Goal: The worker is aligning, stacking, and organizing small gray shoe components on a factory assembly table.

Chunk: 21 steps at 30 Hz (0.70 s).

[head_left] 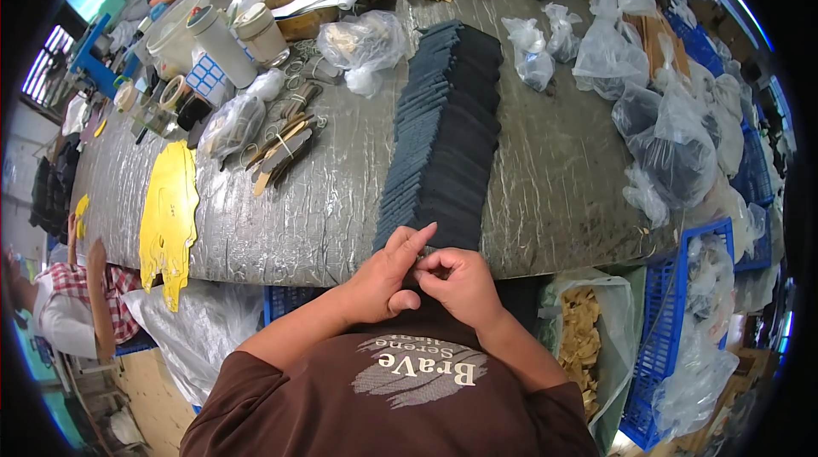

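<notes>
A long overlapping row of dark grey and black fabric pieces (443,125) runs up the middle of the grey work table (554,176). My left hand (385,274) and my right hand (460,282) meet at the near end of the row, at the table's front edge. Both pinch the nearest dark piece (426,257) between thumb and fingers. My forearms come up from my brown shirt below.
A yellow flat pattern (169,218) lies at the left, with bundled sticks (281,150), jars and tape rolls behind. Clear bags (665,133) of parts crowd the right. Blue crates (673,321) stand below. Another person sits at the lower left (68,295).
</notes>
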Available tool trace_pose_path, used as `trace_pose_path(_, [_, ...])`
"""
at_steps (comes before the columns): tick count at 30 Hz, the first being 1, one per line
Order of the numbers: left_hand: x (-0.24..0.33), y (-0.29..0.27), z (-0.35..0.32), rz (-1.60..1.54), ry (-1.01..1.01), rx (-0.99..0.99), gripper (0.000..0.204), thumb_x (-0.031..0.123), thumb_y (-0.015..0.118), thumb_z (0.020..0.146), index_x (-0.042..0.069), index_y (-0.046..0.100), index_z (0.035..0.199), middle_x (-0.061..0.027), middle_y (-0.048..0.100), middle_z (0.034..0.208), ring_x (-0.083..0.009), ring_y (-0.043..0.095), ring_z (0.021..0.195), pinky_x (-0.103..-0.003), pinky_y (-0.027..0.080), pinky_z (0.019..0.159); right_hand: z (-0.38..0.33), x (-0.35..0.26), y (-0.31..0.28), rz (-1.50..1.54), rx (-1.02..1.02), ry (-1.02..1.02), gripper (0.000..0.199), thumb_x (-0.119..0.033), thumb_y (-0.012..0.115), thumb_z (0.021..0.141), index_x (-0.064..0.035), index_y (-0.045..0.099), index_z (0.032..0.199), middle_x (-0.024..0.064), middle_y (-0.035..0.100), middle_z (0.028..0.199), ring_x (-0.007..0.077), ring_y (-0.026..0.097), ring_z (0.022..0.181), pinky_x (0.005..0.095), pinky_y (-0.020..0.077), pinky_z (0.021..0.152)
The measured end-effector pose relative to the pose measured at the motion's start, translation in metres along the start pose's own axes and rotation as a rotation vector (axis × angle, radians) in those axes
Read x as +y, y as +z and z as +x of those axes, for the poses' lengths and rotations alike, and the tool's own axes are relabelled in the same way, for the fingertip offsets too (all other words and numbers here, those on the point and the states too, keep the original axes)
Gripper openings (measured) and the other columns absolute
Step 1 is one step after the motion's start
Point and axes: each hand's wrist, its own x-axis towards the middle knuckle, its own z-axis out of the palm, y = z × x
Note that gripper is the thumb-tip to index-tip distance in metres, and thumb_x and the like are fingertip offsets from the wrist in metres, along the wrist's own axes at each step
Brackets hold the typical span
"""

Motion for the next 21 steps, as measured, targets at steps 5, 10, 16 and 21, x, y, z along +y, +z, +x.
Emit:
trace_pose_path(5, [-0.006, 0.003, 0.001, -0.093, 0.099, 0.042, 0.075, 0.056, 0.044, 0.091, 0.000, 0.031, 0.140, -0.0158, 0.045, 0.108, -0.0241, 0.050, 0.086, -0.032, 0.045, 0.070, 0.000, 0.014, 0.002, 0.181, -0.023, 0.104, 0.002, 0.001, 0.064, 0.081, 0.0015, 0.065, 0.082, 0.0033, 0.065, 0.079, 0.0057, 0.058, 0.073, 0.0200, 0.0469, 0.066])
trace_pose_path(10, [0.004, 0.006, 0.001, -0.764, -0.425, 0.211, 0.038, 0.020, 0.045, 0.097, -0.002, 0.045, 0.128, -0.0077, 0.051, 0.103, -0.0129, 0.053, 0.083, -0.024, 0.045, 0.067, 0.001, 0.020, 0.003, 0.754, -0.144, 0.047, 0.007, 0.000, 0.049, 0.088, -0.0026, 0.054, 0.092, 0.0019, 0.059, 0.083, 0.0053, 0.053, 0.072, 0.0188, 0.0412, 0.066])
trace_pose_path(16, [0.024, -0.023, 0.020, 0.083, -0.019, 0.045, 0.017, 0.004, 0.073, 0.071, 0.008, 0.065, 0.086, -0.0099, 0.056, 0.087, -0.0226, 0.059, 0.075, -0.029, 0.048, 0.068, -0.002, 0.028, -0.001, 0.724, -0.114, 0.166, 0.008, -0.002, 0.042, 0.090, -0.0041, 0.050, 0.091, 0.0023, 0.055, 0.087, 0.0079, 0.052, 0.073, 0.0227, 0.0417, 0.069])
trace_pose_path(21, [0.003, -0.021, 0.017, 0.131, 0.071, 0.036, 0.017, 0.002, 0.074, 0.071, 0.005, 0.062, 0.083, -0.0083, 0.057, 0.087, -0.0216, 0.059, 0.080, -0.029, 0.047, 0.069, 0.004, 0.019, -0.002, 0.879, -0.035, 0.177, 0.008, 0.000, 0.042, 0.089, -0.0026, 0.049, 0.088, 0.0078, 0.054, 0.085, 0.0159, 0.053, 0.074, 0.0312, 0.0479, 0.075])
